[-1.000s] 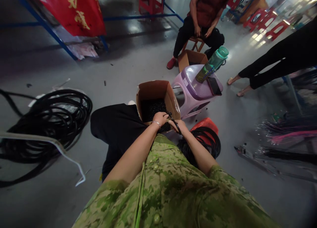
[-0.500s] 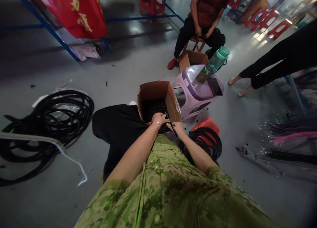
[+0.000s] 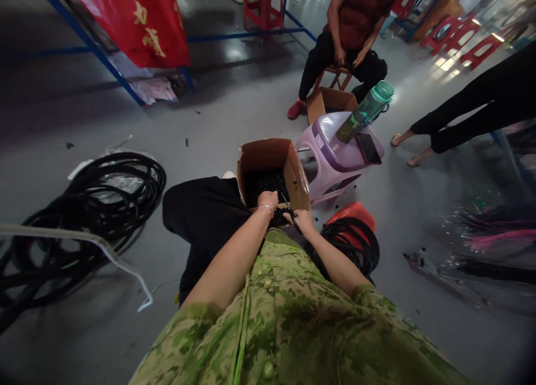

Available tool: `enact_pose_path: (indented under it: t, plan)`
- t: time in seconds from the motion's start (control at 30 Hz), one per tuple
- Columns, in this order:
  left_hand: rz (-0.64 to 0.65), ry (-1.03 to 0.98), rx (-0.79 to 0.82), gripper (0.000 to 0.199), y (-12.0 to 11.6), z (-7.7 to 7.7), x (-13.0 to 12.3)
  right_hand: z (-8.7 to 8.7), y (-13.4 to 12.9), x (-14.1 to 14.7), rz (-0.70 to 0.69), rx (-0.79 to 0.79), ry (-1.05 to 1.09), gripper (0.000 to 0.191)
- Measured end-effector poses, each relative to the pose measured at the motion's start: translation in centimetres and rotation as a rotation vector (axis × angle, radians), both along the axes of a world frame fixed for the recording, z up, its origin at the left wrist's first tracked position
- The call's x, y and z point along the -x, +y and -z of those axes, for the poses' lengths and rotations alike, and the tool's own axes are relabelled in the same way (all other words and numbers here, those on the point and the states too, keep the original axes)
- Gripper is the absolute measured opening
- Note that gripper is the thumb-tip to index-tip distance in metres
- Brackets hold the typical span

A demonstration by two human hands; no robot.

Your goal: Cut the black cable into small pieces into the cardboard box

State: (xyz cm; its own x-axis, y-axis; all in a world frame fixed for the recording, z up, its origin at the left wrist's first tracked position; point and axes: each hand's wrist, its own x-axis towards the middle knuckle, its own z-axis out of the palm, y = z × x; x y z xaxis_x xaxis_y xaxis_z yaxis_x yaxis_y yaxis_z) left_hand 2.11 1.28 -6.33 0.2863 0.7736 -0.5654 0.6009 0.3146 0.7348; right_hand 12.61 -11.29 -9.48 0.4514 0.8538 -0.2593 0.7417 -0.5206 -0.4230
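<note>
My right hand [image 3: 304,222] is closed around a pair of black-handled scissors [image 3: 294,220], whose thin blades point up and left toward my other hand. Just left of the blades, my left hand [image 3: 268,200] has its fingers pressed together; what they hold is too small to make out. Both hands are over the near edge of an open cardboard box [image 3: 268,149]. Many small black pieces [image 3: 268,179] cover the bottom of the box, and more dark pieces show between my wrists.
A purple stool [image 3: 330,150] carries a green bottle [image 3: 366,111] and a phone [image 3: 369,149]. Coiled black tubing [image 3: 138,206] lies at left, another black coil [image 3: 362,251] by a red bag [image 3: 354,215]. A seated co-worker [image 3: 355,22] has a second box [image 3: 322,103]; another person [image 3: 464,106] stands right.
The whole view has shifted slightly, so things appear farther right. The scissor blades now look more spread. Dark specks show against the box's right inner wall. My hands stay close together.
</note>
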Motion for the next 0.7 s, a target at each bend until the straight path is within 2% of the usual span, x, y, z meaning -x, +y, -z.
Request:
enact_pose_path:
  t: [0.03,0.1,0.23,0.33,0.43,0.5,0.7]
  plan:
    - [-0.085,-0.015,0.06,0.034,-0.1,-0.4,-0.1,0.0,-0.1,0.0,0.002,0.014,-0.013,0.047]
    - [-0.177,-0.066,0.123,0.03,-0.2,-1.1,-0.2,-0.2,-0.3,0.1,0.001,0.056,-0.025,0.046]
    - [-0.238,-0.157,0.166,0.026,-0.4,-2.1,-0.3,-0.8,-0.1,0.3,0.023,0.112,0.018,0.042]
    - [-0.263,-0.201,0.18,0.024,-0.5,-2.5,-0.4,-0.9,0.1,0.9,0.164,0.083,0.286,0.043]
    - [-0.283,-0.267,0.204,0.023,-0.7,-2.9,-0.5,-0.6,-0.1,1.7,0.431,-0.001,0.692,0.04]
    - [-0.287,-0.314,0.223,0.022,-0.9,-3.2,-0.5,-0.3,-0.4,2.0,0.56,-0.041,0.857,0.037]
    - [-0.25,-0.432,0.272,0.018,-1.2,-4.2,-0.3,0.8,-1.3,1.8,0.65,-0.138,1.107,0.034]
